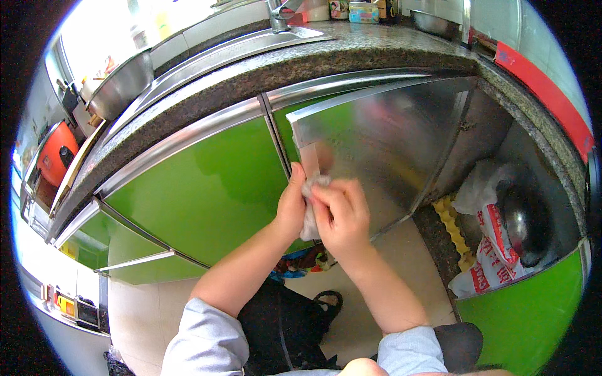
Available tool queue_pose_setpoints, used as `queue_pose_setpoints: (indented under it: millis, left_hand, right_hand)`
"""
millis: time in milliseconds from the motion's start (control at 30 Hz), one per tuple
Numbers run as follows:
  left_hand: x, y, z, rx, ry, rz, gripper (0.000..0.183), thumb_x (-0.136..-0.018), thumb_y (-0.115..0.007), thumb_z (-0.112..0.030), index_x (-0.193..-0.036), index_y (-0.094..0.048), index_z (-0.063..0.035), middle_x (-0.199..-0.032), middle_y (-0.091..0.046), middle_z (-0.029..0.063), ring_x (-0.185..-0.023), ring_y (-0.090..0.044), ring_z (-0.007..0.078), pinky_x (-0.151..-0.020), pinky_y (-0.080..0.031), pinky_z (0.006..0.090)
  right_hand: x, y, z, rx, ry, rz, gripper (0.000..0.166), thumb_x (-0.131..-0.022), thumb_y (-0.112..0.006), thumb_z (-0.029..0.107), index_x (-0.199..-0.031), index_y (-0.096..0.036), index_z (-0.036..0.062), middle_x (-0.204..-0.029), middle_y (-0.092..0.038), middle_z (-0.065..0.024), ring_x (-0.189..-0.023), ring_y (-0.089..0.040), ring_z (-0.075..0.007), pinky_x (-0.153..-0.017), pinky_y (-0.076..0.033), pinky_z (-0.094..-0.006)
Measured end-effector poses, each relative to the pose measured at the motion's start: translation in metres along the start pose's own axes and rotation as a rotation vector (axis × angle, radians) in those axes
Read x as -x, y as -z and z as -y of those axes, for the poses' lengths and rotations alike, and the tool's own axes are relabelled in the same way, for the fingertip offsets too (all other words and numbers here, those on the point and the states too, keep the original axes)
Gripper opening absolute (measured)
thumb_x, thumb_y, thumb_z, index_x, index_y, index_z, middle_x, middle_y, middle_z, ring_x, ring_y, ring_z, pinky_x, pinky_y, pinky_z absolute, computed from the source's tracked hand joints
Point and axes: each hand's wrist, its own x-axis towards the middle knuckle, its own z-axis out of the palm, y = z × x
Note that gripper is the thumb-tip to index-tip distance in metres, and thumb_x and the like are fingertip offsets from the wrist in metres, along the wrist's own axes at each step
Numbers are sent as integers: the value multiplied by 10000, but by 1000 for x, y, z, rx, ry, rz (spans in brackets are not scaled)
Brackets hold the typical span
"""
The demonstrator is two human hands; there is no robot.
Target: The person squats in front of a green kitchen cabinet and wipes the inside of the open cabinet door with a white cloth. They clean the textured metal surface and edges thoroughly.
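An open cabinet door [385,127] with a metallic inner face and a bright metal edge stands in front of me. My right hand [343,216] grips a pale, crumpled cloth [309,228] against the free edge of this door. On the other side of that edge is my left hand [292,202], its thumb pointing up and its palm along the door. The cloth lies between both hands, and part of it is hidden by the right fingers. Whether the left hand also pinches the cloth is unclear.
A granite counter [367,51] with a steel sink [225,51] runs above. Inside the open cabinet at right are a printed plastic bag [494,263], a dark pan [522,221] and a yellow egg tray [454,230]. A steel basin [124,84] sits at left.
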Motion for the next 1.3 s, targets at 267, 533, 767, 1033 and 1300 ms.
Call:
queue_pose_setpoints:
  millis: [267,533,767,1033,1300]
  left_hand:
    - [1,0,0,-108,34,25,658,-971,-220,-618,-1250,-499,-91,-1151,-576,71,-1038,-563,198,-923,-463,346]
    - [-4,9,-5,-84,8,65,695,-947,-343,-623,-1388,-383,-87,-1303,-507,68,-1192,-481,240,-1004,-386,401]
    - [-14,15,1,-84,-45,-108,806,-888,-386,-701,-1409,-370,-87,-1411,-453,77,-1302,-402,300,-1109,-266,485]
    - [-10,34,-18,349,151,300,905,-858,-298,-769,-1408,-366,-53,-1376,-469,87,-1255,-438,257,-1066,-326,402]
    - [-7,26,2,379,81,191,936,-781,-429,-798,-1454,-320,-157,-1477,-370,34,-1335,-353,284,-1121,-244,496]
  right_hand:
    - [10,-3,7,-146,-131,-145,249,-780,-672,-41,-996,-607,66,-943,-531,-106,-802,-530,-220,-674,-432,-294]
    - [72,-34,-37,-28,-97,-73,299,-744,-670,-44,-1012,-616,77,-927,-515,-104,-851,-511,-276,-727,-437,-359]
    - [184,-41,-44,-81,-535,-60,248,-754,-675,2,-984,-610,67,-983,-528,-129,-898,-531,-318,-790,-452,-394]
    - [84,-56,-25,-158,-278,-121,226,-738,-720,71,-939,-629,121,-931,-554,-84,-857,-541,-308,-751,-434,-409]
    - [196,-45,-29,-388,-679,-269,228,-839,-623,-16,-1048,-549,38,-1052,-504,-105,-896,-542,-189,-765,-470,-268]
